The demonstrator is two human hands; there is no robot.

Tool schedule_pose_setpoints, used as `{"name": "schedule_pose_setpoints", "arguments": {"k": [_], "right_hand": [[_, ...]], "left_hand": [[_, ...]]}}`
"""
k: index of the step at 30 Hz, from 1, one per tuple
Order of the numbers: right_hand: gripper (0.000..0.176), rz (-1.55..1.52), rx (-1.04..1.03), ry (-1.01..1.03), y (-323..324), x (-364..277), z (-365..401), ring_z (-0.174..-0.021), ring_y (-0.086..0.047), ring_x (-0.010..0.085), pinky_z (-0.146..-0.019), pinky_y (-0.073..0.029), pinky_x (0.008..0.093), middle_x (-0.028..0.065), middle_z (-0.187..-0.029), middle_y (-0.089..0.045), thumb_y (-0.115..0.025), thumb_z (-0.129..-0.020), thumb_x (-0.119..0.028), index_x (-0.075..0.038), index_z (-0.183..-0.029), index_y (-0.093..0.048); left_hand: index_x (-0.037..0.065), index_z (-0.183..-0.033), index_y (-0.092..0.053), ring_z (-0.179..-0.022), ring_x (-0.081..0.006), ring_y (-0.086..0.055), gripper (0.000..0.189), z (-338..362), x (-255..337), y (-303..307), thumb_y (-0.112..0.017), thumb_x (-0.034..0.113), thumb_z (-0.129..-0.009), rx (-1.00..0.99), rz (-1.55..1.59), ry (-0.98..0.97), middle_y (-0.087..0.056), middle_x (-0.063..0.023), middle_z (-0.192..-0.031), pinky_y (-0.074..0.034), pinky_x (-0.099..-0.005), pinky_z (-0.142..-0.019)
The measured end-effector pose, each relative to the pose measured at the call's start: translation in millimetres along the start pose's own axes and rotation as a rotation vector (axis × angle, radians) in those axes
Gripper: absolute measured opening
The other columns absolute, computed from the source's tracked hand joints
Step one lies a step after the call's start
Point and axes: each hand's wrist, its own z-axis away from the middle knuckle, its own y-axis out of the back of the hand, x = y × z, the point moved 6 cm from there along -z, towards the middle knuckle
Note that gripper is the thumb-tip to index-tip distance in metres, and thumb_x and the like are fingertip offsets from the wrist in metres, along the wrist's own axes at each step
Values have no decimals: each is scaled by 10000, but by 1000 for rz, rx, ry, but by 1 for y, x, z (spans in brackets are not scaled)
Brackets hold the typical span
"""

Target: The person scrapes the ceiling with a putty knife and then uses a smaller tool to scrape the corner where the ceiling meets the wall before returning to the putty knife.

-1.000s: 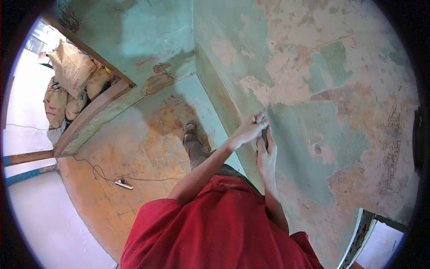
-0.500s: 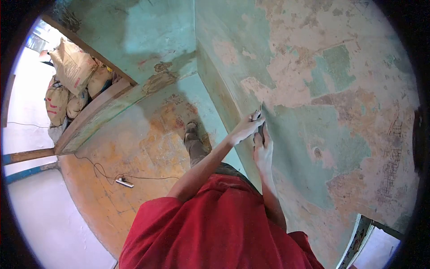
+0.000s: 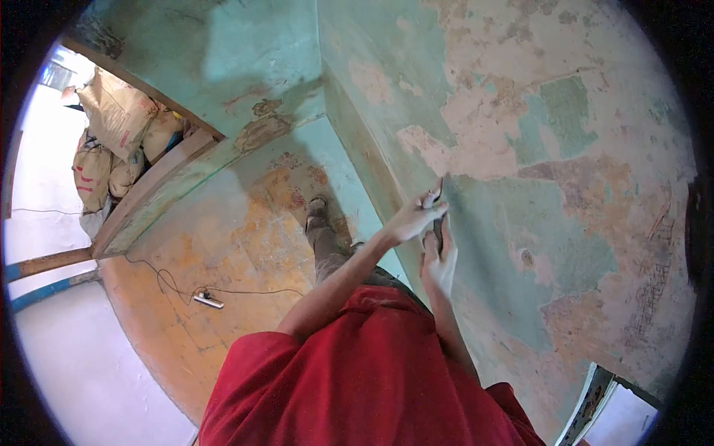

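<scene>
A thin dark hand tool (image 3: 439,230), perhaps a scraper, stands nearly upright in the view, its narrow tip close to the patchy green and pink wall (image 3: 506,245). My right hand (image 3: 440,264) is wrapped round its lower part. Above and to the left, my left hand (image 3: 413,221) has its fingers closed at the tool's upper part. Pale dust coats both hands. The fingers partly hide the tool, and whether its tip touches the wall cannot be made out.
Stuffed sacks (image 3: 119,115) sit in an opening at upper left. A power strip (image 3: 209,299) with a cable lies on the stained orange floor (image 3: 178,245). One shoe (image 3: 317,208) shows below me. A framed opening (image 3: 595,401) is at lower right.
Both hands and the tool have shifted slightly right in the view. The left hand's fingers have turned to lie more across the tool, and a bit of a second foot now shows.
</scene>
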Motion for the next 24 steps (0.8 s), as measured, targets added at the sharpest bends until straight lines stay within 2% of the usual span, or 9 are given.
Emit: {"name": "schedule_pose_setpoints", "arguments": {"k": [2,3,6,11,16,20,22,23,24], "right_hand": [[517,51,27,140,-9,-17,-6,-415,-296,32,-374,-249,236,-39,-653,-439,-430,-927,-106,-6,-1430,-359],[503,-44,-22,-26,-4,-25,1,-419,-299,37,-378,-247,237,-32,-655,-437,-440,-928,-113,4,-1414,-382],[505,-45,-8,4,9,-26,7,-418,-310,48,-382,-263,251,-26,-657,-445,-455,-927,-126,10,-1408,-387],[521,88,5,124,-9,-24,-9,-468,-308,53,-401,-258,253,-16,-648,-433,-455,-908,-129,44,-1394,-382],[529,-95,17,-53,-4,-25,-9,-473,-316,63,-416,-280,276,1,-649,-422,-453,-896,-143,55,-1383,-391],[452,12,3,119,-21,-1,-27,-455,-332,43,-387,-260,238,-17,-657,-439,-457,-919,-149,13,-1341,-457],[443,-117,-59,-10,-14,18,-21,-442,-347,49,-375,-268,241,-19,-658,-455,-462,-930,-158,-19,-1351,-458],[490,-200,-108,-291,-8,-17,-9,-425,-364,56,-364,-271,233,-17,-667,-467,-481,-930,-162,-32,-1397,-414],[490,-191,-111,-289,-3,-20,-7,-425,-364,56,-364,-271,233,-17,-667,-467,-481,-930,-162,-32,-1397,-414]], "left_hand": [[-36,-1428,-328,-1058,-82,-468,587,-7,-15,11,-550,239,-960,-116,28,65,-544,5,-1151,-369,-239,-959],[-24,-1446,-296,-1045,-80,-469,608,-9,-19,12,-540,256,-964,-25,-40,29,-538,11,-1149,-374,-236,-945],[-13,-1454,-288,-1010,-81,-477,610,6,-2,-5,-532,257,-965,14,-106,27,-541,10,-1129,-392,-245,-922],[-80,-1402,-333,-1194,-123,-453,594,-13,-12,17,-542,257,-960,-79,16,4,-506,-101,-1330,-343,-296,-1033],[-81,-1349,-413,-1115,-119,-488,521,-7,-2,10,-538,239,-956,54,-38,10,-558,-61,-1235,-373,-292,-992],[-83,-1332,-424,-1095,-124,-493,520,-30,-30,35,-533,269,-965,-93,-131,101,-564,-68,-1211,-381,-278,-971],[-48,-1310,-457,-1022,-116,-500,477,-17,-24,24,-528,276,-968,7,-124,31,-578,-32,-1146,-394,-275,-938],[-46,-1306,-453,-1043,-125,-491,479,-15,-29,16,-515,293,-974,-17,-40,49,-579,-33,-1142,-388,-287,-955],[-46,-1306,-453,-1043,-125,-491,479,-10,-28,12,-515,293,-974,-14,-32,44,-579,-33,-1142,-388,-287,-955]]}}
